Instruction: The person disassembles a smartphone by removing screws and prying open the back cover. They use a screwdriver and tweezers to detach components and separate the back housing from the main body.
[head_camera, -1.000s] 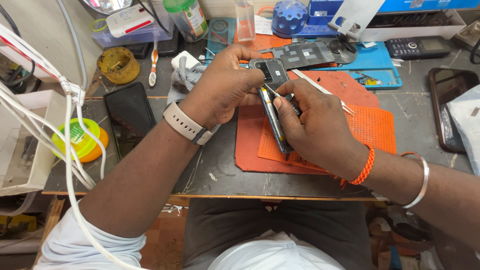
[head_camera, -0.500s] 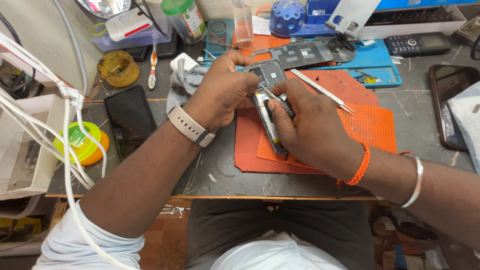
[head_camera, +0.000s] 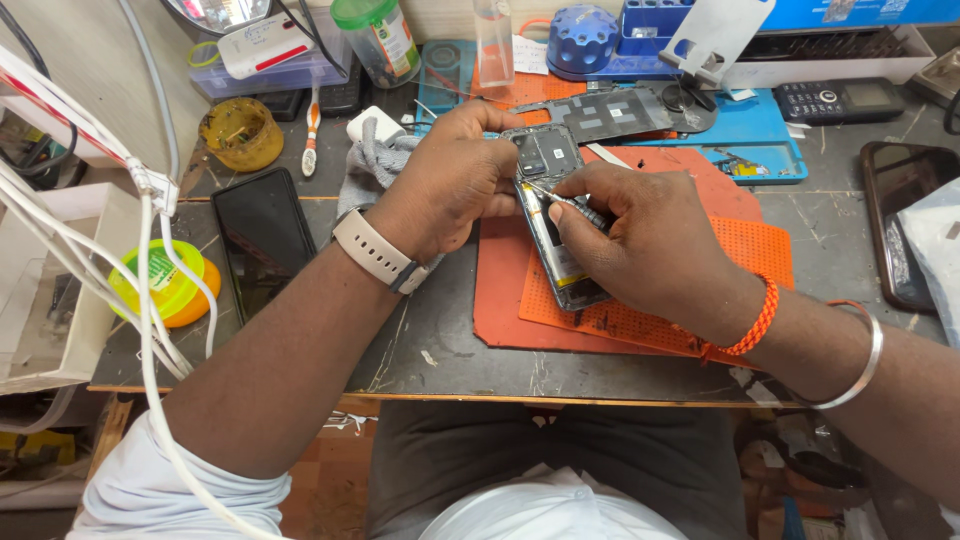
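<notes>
An opened phone (head_camera: 545, 155) with its back off lies on an orange mat (head_camera: 760, 250) at the middle of the bench. My left hand (head_camera: 445, 180) grips the phone's upper left edge and steadies it. My right hand (head_camera: 640, 235) covers the phone's lower half and pinches a thin metal screwdriver (head_camera: 570, 203), whose tip rests on the phone's inner board below the camera section. Only the top of the phone and a strip near its bottom (head_camera: 575, 290) show.
A dark phone (head_camera: 255, 240) lies face up at left, another (head_camera: 905, 220) at right. A removed phone back cover (head_camera: 615, 112) lies behind on a blue tray (head_camera: 760, 150). A grey cloth (head_camera: 375, 165), yellow-green tape rolls (head_camera: 160, 280), white cables (head_camera: 150, 250) and jars crowd the left.
My right hand shifted slightly up the phone with the screwdriver, its tip now nearer the camera section. The left hand keeps its grip on the phone's top edge.
</notes>
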